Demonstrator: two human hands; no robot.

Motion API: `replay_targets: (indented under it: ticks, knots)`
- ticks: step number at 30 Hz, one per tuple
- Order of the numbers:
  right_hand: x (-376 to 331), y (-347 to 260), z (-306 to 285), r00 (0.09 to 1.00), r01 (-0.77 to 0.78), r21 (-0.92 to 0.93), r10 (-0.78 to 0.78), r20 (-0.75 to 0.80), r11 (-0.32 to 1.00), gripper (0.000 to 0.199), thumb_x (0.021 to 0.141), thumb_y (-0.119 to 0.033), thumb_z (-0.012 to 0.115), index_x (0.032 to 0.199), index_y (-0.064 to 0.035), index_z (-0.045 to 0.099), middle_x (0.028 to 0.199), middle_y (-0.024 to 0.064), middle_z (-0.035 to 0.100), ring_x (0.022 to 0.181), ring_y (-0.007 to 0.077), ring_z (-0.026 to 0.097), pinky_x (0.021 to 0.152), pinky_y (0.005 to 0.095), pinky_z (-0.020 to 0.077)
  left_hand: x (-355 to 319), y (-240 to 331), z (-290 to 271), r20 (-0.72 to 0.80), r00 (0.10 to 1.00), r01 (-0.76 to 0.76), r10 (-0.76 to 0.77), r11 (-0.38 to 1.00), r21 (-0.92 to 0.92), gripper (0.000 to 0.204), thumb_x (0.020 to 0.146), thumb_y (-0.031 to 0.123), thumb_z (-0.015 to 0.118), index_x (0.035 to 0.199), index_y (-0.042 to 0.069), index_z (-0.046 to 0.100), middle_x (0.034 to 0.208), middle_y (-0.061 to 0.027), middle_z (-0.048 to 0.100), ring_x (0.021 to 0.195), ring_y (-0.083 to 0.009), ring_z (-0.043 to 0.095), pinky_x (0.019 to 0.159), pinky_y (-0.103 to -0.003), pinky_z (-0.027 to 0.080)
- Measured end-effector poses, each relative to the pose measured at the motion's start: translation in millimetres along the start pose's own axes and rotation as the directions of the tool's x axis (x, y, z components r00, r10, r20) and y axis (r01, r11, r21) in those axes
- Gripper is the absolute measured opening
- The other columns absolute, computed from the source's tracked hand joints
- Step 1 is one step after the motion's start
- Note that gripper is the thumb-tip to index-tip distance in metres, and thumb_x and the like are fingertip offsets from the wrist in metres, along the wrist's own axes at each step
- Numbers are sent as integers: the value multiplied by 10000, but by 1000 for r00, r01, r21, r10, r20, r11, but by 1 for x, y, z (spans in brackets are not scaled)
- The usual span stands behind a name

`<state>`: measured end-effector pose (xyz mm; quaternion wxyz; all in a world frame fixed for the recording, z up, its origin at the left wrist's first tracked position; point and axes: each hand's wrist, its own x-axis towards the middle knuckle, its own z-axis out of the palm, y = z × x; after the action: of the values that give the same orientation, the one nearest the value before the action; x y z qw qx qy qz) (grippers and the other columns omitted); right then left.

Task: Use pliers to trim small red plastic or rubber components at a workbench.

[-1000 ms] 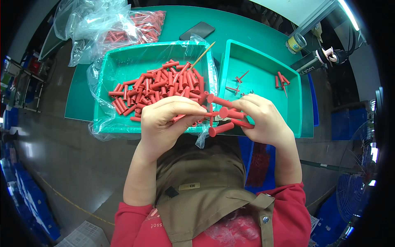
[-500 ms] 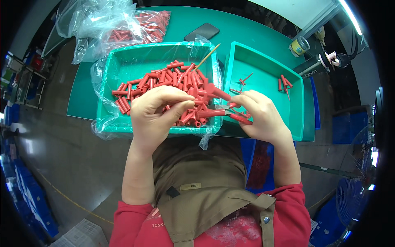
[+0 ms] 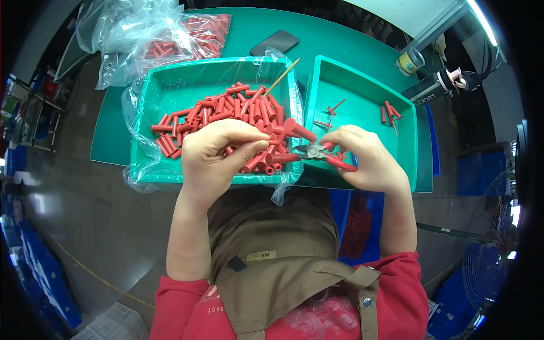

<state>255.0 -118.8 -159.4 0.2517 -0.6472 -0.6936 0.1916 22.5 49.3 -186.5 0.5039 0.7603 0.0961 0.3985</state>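
Left hand point(image 3: 218, 153) is clamped on a red tube point(image 3: 262, 160) over the left tray's point(image 3: 170, 85) 5 o'clock corner, right hand point(image 3: 368, 161) closed on red-handled cutters point(image 3: 323, 154); the tube appears light and pliable, best gripped mid-length.

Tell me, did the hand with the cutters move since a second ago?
Yes. The right hand with the red-handled cutters slid a little to the person's right, off the left tray's corner and over the right tray.

Our left tray point(image 3: 164, 90) is heaped with red tubes point(image 3: 238, 113) in the middle; only its far left corner lies bare. The right tray point(image 3: 362, 93) is mostly open floor. Bags point(image 3: 147, 34) crowd the far left, a phone point(image 3: 275, 42) lies beyond the trays.
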Motion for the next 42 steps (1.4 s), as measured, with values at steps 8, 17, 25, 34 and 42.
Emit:
replay_targets:
  ticks: [8,17,25,34,42]
  knots:
    - [9,-2,7,996,20,20,-21,82,1000,493,632,44,670,1118,-32,626,995,134,647,977,334,613,829,405,512,0,5,5,74,997,7,-9,1000,19,163,736,-92,773,865,-14,710,857,-109,718,794,-186,695,694,-281,551]
    - [9,-3,7,991,41,62,-49,126,997,518,647,28,666,1159,-29,616,998,140,637,1001,345,600,864,410,493,0,0,6,86,995,-44,43,999,8,165,762,-44,773,912,15,738,849,-88,727,778,-170,705,679,-276,559]
    - [8,-4,9,988,28,95,-42,147,995,491,646,38,661,1134,-9,631,1005,156,657,993,363,620,855,415,499,-1,4,9,90,995,-39,38,999,8,171,723,-75,789,860,-6,711,831,-105,724,781,-197,703,686,-291,554]
    - [16,-6,14,993,23,73,-31,110,997,440,643,51,660,1079,0,654,888,156,660,849,361,645,748,402,522,1,2,4,43,995,-93,92,995,30,166,730,-84,784,857,-17,701,836,-108,724,784,-195,700,689,-290,555]
    - [20,-3,26,995,100,13,-101,7,995,402,652,36,707,1043,-39,648,903,133,665,848,317,656,712,387,521,5,-4,-4,-57,998,-27,26,1000,-9,118,764,-27,794,857,-11,723,809,-88,718,726,-151,683,654,-264,536]
